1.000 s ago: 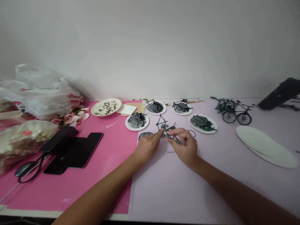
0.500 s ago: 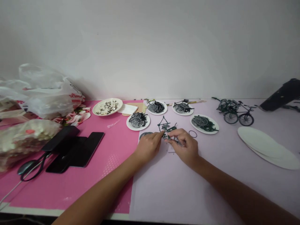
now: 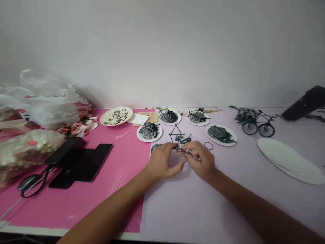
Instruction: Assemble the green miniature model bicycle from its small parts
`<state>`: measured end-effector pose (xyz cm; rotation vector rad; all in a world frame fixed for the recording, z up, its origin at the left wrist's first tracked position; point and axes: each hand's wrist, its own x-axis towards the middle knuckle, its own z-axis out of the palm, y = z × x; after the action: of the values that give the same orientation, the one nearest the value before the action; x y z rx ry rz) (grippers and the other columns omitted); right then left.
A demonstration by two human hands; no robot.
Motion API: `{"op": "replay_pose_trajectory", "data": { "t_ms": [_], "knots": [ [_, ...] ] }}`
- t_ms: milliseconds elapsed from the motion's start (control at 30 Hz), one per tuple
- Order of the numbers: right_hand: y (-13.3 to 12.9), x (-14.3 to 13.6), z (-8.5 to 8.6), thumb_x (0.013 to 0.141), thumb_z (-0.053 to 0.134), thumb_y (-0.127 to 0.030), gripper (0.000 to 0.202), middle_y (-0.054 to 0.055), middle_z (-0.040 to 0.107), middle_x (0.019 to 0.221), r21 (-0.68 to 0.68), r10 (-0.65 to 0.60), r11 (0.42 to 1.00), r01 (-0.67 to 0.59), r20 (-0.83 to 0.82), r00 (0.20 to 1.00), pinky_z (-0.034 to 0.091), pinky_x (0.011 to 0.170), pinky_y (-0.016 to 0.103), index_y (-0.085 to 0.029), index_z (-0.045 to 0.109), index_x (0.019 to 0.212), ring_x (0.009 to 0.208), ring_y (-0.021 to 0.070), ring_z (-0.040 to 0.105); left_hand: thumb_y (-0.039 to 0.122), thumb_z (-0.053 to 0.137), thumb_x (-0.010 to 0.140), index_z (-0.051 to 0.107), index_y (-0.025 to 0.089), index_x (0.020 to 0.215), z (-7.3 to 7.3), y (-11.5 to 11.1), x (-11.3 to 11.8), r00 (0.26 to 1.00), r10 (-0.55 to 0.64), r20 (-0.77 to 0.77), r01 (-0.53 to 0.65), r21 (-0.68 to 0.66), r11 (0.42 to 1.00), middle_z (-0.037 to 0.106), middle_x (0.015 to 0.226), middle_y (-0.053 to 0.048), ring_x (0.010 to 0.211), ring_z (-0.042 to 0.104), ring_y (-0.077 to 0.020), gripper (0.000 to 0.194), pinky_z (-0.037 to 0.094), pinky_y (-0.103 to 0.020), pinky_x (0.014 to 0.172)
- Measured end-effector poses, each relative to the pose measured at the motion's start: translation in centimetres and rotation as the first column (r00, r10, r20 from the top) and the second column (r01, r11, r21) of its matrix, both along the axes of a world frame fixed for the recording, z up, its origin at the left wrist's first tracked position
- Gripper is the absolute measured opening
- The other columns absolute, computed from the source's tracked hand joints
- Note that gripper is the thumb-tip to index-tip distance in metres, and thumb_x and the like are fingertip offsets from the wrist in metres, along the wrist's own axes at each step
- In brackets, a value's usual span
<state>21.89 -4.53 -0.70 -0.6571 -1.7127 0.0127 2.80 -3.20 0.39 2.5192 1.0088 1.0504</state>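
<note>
Dark green toy bicycle parts [image 3: 179,138] are between my hands, with a thin triangular frame [image 3: 176,130] pointing away from me. My right hand [image 3: 199,156] pinches a small green part between thumb and fingertips. My left hand [image 3: 162,161] touches the same group of parts with its fingertips, its thumb spread away toward my right hand. A dark wheel [image 3: 156,147] lies partly hidden behind my left hand. To the right of my right hand a thin black ring [image 3: 209,145] lies on the pale paper [image 3: 172,206].
White plates of wheels and parts [image 3: 137,135] stand behind my hands. A bowl of bits [image 3: 103,118], phones [image 3: 93,166] and plastic bags [image 3: 50,105] are at left. At right are an assembled toy bicycle [image 3: 266,129], oval white plates [image 3: 281,157] and a black object [image 3: 302,105].
My left thumb has moved away from its fingers, toward me. The triangular frame has shifted slightly left and away from me. My right hand still pinches the part.
</note>
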Motion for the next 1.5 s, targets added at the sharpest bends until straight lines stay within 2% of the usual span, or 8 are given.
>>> {"op": "replay_pose_trajectory", "data": {
  "t_ms": [133,333,567,767,900,1033,1333,1500],
  "knots": [
    [-0.3,-0.1,0.2,0.088,0.066,0.0,0.036,0.003,0.079,0.092,0.033,0.047,0.998,-0.048,0.016,0.999,0.066,0.067,0.037,-0.028,0.045,0.076,0.086,0.0219,0.078,0.047,0.061,0.094,0.064,0.013,0.121,0.0,-0.1,0.4,1.0,0.024,-0.001,-0.024,-0.027,0.999,0.074,0.105,-0.014,0.099,0.071,-0.0304,0.044,0.055,-0.043,0.087],
    [-0.5,-0.2,0.0,0.086,0.064,-0.001,0.035,0.004,0.079,0.093,-0.008,0.024,1.0,-0.024,0.008,1.0,0.068,0.069,0.039,-0.028,0.044,0.078,0.088,0.0226,0.078,0.04,0.055,0.098,0.063,0.015,0.116,0.0,-0.3,0.7,0.999,0.028,0.025,-0.025,-0.111,0.994,0.07,0.102,-0.012,0.098,0.067,-0.0279,0.032,0.052,-0.042,0.09],
    [-0.8,-0.6,-0.2,0.087,0.066,-0.002,0.04,0.004,0.077,0.091,-0.041,0.03,0.999,-0.03,-0.013,0.999,0.062,0.062,0.034,-0.028,0.036,0.078,0.083,0.0205,0.075,0.036,0.052,0.098,0.062,0.017,0.104,0.2,-0.3,0.8,0.998,-0.002,0.063,0.01,-0.129,0.992,0.065,0.096,-0.009,0.091,0.062,-0.025,0.022,0.049,-0.038,0.084],
    [-1.0,-0.9,-0.5,0.091,0.066,-0.004,0.042,0.007,0.08,0.099,-0.104,0.044,0.994,-0.046,-0.025,0.999,0.062,0.071,0.038,-0.028,0.034,0.079,0.088,0.0217,0.075,0.038,0.045,0.103,0.056,0.02,0.093,0.1,0.1,0.7,0.991,-0.02,0.13,0.037,-0.135,0.99,0.059,0.088,-0.006,0.084,0.058,-0.0234,0.023,0.045,-0.037,0.078],
    [-0.9,-0.9,-0.4,0.091,0.068,-0.004,0.043,0.006,0.08,0.101,-0.111,0.017,0.994,-0.022,-0.047,0.999,0.061,0.073,0.039,-0.028,0.034,0.08,0.092,0.0226,0.075,0.037,0.046,0.102,0.054,0.021,0.093,0.2,0.3,0.5,0.987,-0.023,0.16,0.047,-0.15,0.988,0.06,0.09,-0.007,0.087,0.057,-0.0235,0.02,0.045,-0.037,0.078],
    [-0.8,-1.0,0.1,0.088,0.074,-0.004,0.047,0.003,0.081,0.093,-0.015,-0.061,0.998,0.061,-0.004,0.998,0.062,0.08,0.044,-0.028,0.036,0.079,0.105,0.0266,0.071,0.036,0.047,0.101,0.053,0.021,0.091,0.5,0.5,0.2,0.986,-0.001,0.164,0.028,-0.163,0.986,0.06,0.089,-0.007,0.087,0.057,-0.0234,0.019,0.045,-0.037,0.08],
    [-0.6,-1.1,0.4,0.091,0.072,-0.004,0.044,0.001,0.081,0.089,-0.028,-0.085,0.996,0.087,0.041,0.996,0.061,0.079,0.044,-0.028,0.038,0.079,0.1,0.0256,0.068,0.032,0.049,0.097,0.053,0.021,0.092,0.5,0.9,-0.3,0.993,-0.024,0.117,0.036,-0.095,0.995,0.059,0.089,-0.007,0.086,0.055,-0.0237,0.013,0.044,-0.037,0.078],
    [-0.6,-1.1,0.4,0.091,0.069,-0.003,0.043,0.001,0.081,0.089,-0.035,-0.076,0.996,0.079,0.057,0.995,0.06,0.077,0.043,-0.028,0.037,0.078,0.096,0.0247,0.066,0.031,0.052,0.096,0.056,0.02,0.095,0.2,0.8,-0.3,0.994,-0.031,0.104,0.042,-0.109,0.993,0.058,0.091,-0.007,0.089,0.055,-0.024,0.012,0.044,-0.037,0.079]
  ]
}}
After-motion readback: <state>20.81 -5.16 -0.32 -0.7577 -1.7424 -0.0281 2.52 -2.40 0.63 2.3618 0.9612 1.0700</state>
